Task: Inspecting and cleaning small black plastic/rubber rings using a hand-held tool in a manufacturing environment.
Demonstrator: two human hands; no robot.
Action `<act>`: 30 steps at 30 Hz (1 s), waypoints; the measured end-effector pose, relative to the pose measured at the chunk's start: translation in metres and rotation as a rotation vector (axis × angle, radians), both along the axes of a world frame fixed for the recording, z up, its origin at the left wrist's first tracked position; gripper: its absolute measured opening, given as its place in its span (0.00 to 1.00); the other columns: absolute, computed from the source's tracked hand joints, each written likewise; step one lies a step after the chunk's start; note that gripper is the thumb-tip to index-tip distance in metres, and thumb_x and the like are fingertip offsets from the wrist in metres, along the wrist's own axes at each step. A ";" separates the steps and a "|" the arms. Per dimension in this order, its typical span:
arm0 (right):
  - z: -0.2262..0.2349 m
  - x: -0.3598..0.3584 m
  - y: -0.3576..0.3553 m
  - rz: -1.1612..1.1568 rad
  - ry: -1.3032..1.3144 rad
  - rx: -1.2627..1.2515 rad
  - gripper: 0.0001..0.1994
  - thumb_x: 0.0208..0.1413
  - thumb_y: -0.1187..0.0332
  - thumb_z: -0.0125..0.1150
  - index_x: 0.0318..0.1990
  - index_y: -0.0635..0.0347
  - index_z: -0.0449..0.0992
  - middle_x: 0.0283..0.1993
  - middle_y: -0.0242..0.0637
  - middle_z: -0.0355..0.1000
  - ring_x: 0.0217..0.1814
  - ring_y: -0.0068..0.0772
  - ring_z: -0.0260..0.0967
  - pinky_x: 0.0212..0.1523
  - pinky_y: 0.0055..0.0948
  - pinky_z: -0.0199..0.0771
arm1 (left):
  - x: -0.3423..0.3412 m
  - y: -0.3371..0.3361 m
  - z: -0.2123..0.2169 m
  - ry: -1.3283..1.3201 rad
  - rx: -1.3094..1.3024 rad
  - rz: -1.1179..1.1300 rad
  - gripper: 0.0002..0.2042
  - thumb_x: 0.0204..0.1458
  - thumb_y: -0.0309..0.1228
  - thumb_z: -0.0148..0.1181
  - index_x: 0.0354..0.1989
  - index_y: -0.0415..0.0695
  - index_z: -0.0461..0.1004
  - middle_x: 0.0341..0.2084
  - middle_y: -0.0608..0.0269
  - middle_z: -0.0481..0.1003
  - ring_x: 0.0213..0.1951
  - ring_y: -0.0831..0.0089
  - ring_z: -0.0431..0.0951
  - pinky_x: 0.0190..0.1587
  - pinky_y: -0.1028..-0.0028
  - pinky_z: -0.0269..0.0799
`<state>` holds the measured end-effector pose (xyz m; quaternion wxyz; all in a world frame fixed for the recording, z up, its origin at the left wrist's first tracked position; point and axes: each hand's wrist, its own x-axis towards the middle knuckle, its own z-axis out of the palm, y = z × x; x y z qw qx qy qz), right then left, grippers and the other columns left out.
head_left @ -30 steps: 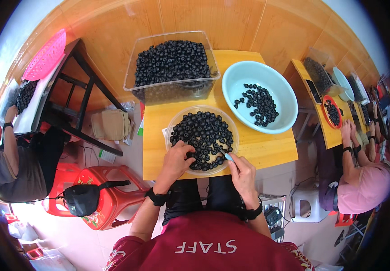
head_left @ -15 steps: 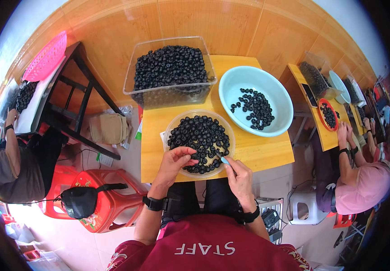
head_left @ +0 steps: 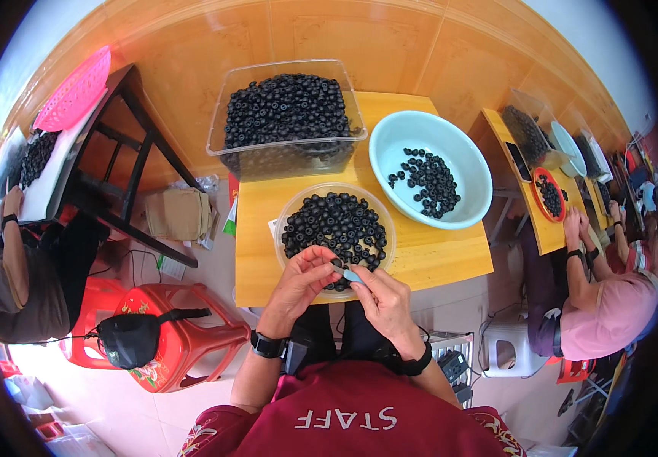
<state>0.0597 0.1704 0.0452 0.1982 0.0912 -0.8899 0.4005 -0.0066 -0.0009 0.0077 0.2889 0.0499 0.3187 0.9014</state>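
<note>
black piece: one small black piece [head_left: 337, 263], largely hidden by fingertips, held over the near part of the round clear tub [head_left: 390, 236].
left hand: the left hand [head_left: 304, 280] pinches that piece between thumb and fingertips.
right hand: the right hand [head_left: 387, 298] grasps a small tool with a light blue handle [head_left: 353, 276], its tip meeting the left fingertips.
round tub: many loose black ring-shaped pieces [head_left: 329, 225], most dense on the far side.
clear rectangular bin: behind the tub, the bin [head_left: 291, 161] is heaped with more of the same.
light blue basin: right of the bin, the basin [head_left: 393, 145] has a smaller scatter on its floor.
yellow tabletop: the tabletop [head_left: 450, 255] bears all three containers.
wrists: a black band on each.
red stool: to the left, the stool [head_left: 199, 343] carries a black bag [head_left: 129, 340].
neighbours: a person in dark grey [head_left: 24, 289] sits left; another in a pink shirt [head_left: 607, 316] sits right, hands near a red-rimmed dish [head_left: 553, 218].
</note>
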 end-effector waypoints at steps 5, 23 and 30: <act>0.000 0.000 0.002 -0.008 -0.005 0.027 0.13 0.49 0.71 0.64 0.43 0.60 0.77 0.25 0.38 0.68 0.23 0.42 0.70 0.23 0.35 0.68 | 0.001 -0.001 0.001 -0.047 0.001 0.015 0.09 0.51 0.20 0.60 0.41 0.40 0.71 0.35 0.63 0.75 0.36 0.74 0.78 0.43 0.76 0.77; 0.004 -0.005 0.009 0.069 0.094 0.100 0.15 0.47 0.72 0.65 0.45 0.59 0.77 0.24 0.37 0.65 0.21 0.40 0.68 0.21 0.33 0.67 | -0.003 -0.006 0.004 -0.043 0.025 -0.062 0.05 0.50 0.19 0.60 0.34 0.40 0.72 0.35 0.57 0.77 0.32 0.71 0.79 0.39 0.75 0.78; -0.013 -0.019 0.025 -0.037 0.024 0.166 0.12 0.51 0.72 0.62 0.44 0.59 0.77 0.24 0.41 0.68 0.23 0.44 0.70 0.24 0.37 0.69 | 0.002 -0.009 0.012 0.027 0.175 -0.219 0.06 0.50 0.20 0.61 0.34 0.42 0.72 0.37 0.57 0.76 0.33 0.72 0.78 0.38 0.76 0.76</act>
